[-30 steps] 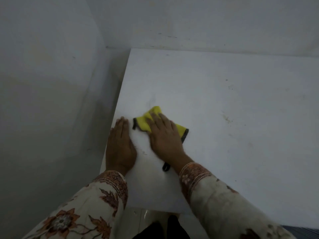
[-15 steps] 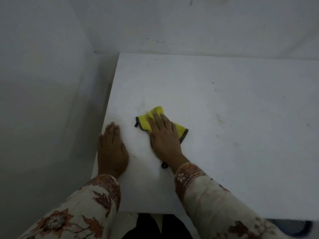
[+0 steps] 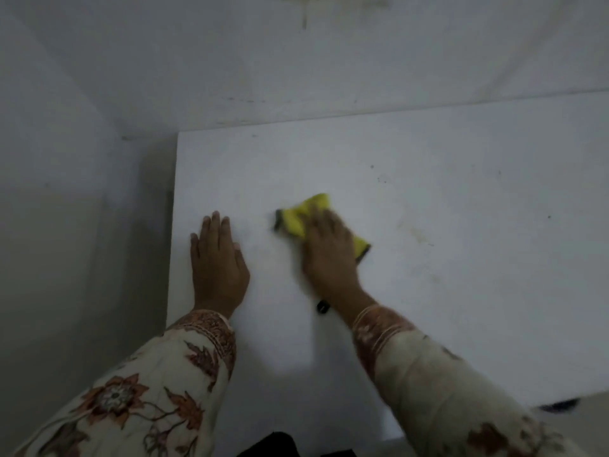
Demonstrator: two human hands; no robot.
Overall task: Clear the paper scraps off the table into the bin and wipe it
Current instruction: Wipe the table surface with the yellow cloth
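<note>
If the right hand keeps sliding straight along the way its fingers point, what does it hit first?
The right hand, pressing the yellow cloth, points up and slightly left across the white table. That stretch of tabletop looks bare, so the first obstacle is probably the grey wall at the far edge.

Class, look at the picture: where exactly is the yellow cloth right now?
In the head view the yellow cloth lies on the white table, pressed flat under the right hand, to the right of the left hand.

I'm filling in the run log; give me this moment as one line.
phase: wiping | right hand: flat on yellow cloth | left hand: flat on white table | scraps: none visible
</note>
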